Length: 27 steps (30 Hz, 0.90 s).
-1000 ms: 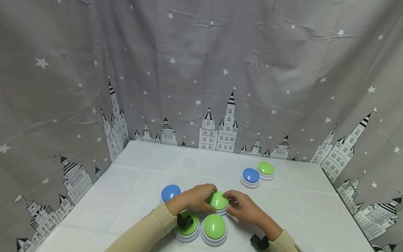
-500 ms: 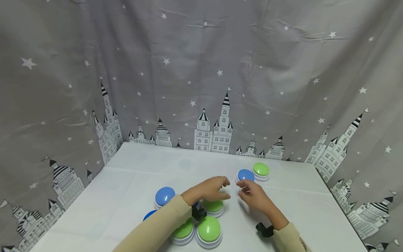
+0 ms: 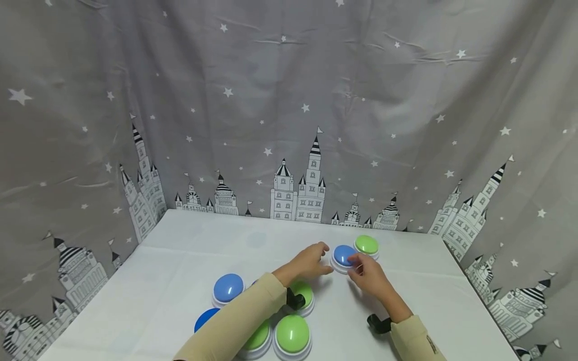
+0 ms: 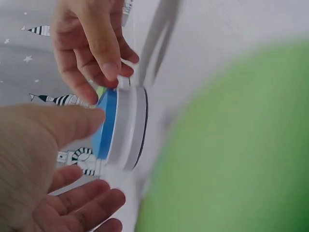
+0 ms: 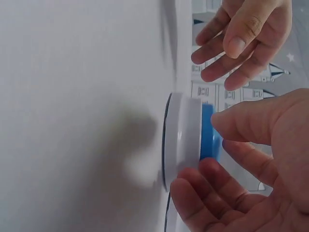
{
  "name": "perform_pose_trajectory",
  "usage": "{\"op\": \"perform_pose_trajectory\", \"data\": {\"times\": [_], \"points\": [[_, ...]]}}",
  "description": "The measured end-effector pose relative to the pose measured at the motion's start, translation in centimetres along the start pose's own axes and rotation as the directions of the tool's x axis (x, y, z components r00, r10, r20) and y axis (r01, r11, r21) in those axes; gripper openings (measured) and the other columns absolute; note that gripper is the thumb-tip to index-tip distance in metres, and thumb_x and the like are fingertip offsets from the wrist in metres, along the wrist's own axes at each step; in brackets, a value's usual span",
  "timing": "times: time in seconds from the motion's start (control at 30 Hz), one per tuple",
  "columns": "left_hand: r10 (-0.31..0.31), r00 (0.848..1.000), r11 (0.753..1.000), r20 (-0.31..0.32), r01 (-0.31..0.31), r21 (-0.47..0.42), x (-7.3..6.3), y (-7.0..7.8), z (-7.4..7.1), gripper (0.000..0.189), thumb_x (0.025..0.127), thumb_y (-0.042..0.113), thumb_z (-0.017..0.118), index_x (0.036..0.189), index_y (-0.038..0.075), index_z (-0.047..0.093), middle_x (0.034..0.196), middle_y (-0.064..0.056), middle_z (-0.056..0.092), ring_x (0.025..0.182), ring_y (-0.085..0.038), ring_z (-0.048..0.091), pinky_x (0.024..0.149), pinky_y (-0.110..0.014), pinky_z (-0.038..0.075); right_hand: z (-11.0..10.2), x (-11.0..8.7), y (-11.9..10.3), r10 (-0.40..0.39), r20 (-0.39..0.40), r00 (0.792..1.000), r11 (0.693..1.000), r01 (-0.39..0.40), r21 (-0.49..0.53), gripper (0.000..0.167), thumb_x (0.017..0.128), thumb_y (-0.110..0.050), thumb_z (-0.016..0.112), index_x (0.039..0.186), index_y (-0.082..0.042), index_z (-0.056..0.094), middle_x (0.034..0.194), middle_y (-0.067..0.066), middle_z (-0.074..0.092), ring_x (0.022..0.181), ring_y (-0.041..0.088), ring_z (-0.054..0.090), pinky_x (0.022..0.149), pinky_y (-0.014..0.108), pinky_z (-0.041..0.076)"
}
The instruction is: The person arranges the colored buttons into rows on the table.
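A round push button with a blue dome and white base (image 3: 343, 254) stands on the white table between my hands. My right hand (image 3: 371, 277) is at its right side, with fingertips at the dome and rim; in the right wrist view its loosely bent fingers overlap the white base (image 5: 186, 140). To the left of the button is my left hand (image 3: 308, 261), its thumb and fingers spread and apart from it in the head view. A green-domed button (image 3: 367, 244) stands just behind the blue one, close to it.
Several more buttons cluster at the near left: a blue one (image 3: 228, 287), another blue (image 3: 205, 318) and green ones (image 3: 292, 333), partly under my left sleeve (image 3: 239, 316). A grey castle-print curtain (image 3: 253, 120) hangs behind the table (image 3: 180, 260).
Both hands have left the green button in the near cluster and moved forward and right to the far blue button. The green button stays in the cluster; the head view has shifted slightly.
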<state>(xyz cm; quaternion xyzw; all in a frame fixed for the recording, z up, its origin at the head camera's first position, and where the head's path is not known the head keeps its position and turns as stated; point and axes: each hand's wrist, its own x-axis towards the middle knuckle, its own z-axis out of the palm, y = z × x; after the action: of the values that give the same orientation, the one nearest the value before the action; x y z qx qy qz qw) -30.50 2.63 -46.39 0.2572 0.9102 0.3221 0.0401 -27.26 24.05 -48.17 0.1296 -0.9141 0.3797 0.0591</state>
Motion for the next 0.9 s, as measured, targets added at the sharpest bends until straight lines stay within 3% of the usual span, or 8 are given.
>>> {"op": "perform_pose_trajectory", "data": {"times": [0.27,0.4,0.57,0.9], "points": [[0.008,1.000,0.999,-0.017,-0.009,-0.035,2.2,0.5,1.7,0.056,0.084,0.023,0.079,0.127,-0.002,0.053,0.119,-0.016,0.061,0.110,-0.025,0.059,0.096,-0.036,0.048,-0.6,0.7,1.4,0.043,0.000,0.999,0.999,-0.043,0.003,0.039,0.084,0.003,0.070,0.121,0.003,0.058,0.109,0.017,0.060,0.096,0.028,0.061,0.087,0.045,0.053],[0.010,0.999,1.000,-0.031,-0.010,-0.002,3.2,0.6,2.4,0.059,0.083,0.024,0.080,0.128,-0.002,0.053,0.117,-0.015,0.060,0.109,-0.024,0.058,0.098,-0.035,0.047,-0.6,0.8,2.0,0.066,0.009,0.998,0.998,-0.066,0.004,0.043,0.085,0.001,0.070,0.125,0.001,0.055,0.119,0.020,0.060,0.109,0.037,0.061,0.095,0.050,0.050],[0.000,0.998,0.999,-0.064,0.003,0.035,3.8,0.1,3.2,0.062,0.079,0.025,0.084,0.127,0.000,0.054,0.116,-0.014,0.061,0.109,-0.026,0.058,0.098,-0.036,0.046,-0.1,0.9,2.4,0.065,0.017,0.998,0.997,-0.065,0.040,0.045,0.086,0.001,0.070,0.128,0.000,0.053,0.126,0.022,0.059,0.119,0.038,0.057,0.101,0.049,0.045],[0.008,0.996,1.000,-0.087,-0.009,-0.012,4.4,0.1,3.6,0.064,0.076,0.022,0.087,0.127,0.001,0.054,0.120,-0.014,0.062,0.113,-0.027,0.058,0.101,-0.037,0.045,0.3,1.0,2.9,0.063,-0.007,0.998,0.995,-0.063,0.077,0.047,0.087,0.001,0.068,0.130,0.003,0.050,0.130,0.023,0.057,0.124,0.038,0.053,0.105,0.048,0.042]]}}
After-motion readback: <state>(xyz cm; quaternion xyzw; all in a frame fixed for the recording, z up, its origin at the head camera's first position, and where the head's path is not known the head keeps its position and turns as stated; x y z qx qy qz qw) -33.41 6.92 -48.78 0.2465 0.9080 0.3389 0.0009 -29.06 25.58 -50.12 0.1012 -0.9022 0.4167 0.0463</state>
